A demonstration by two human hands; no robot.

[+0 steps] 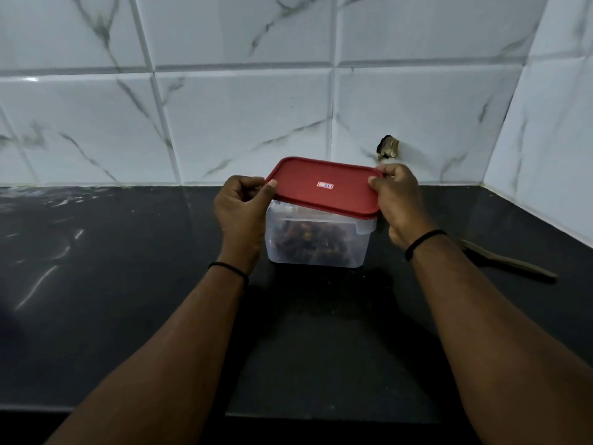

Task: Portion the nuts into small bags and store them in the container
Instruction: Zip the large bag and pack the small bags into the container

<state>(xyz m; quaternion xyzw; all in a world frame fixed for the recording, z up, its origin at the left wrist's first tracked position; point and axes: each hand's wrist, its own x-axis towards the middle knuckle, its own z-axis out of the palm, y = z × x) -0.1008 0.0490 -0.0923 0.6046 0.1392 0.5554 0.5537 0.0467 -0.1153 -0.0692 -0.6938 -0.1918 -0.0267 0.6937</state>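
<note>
A clear plastic container [317, 242] stands on the black counter near the wall, with brown nuts in small bags dimly visible through its side. A red lid [324, 187] with a small sticker lies tilted over its top, the left edge raised above the rim. My left hand [240, 210] pinches the lid's left edge between thumb and curled fingers. My right hand [401, 200] grips the lid's right edge.
The black counter [128, 284] runs left and right of the container. A wooden utensil [510, 261] lies on it to the right. White marble tiles form the back wall and a right corner wall. A broken hole [388, 147] shows in the tile behind the container.
</note>
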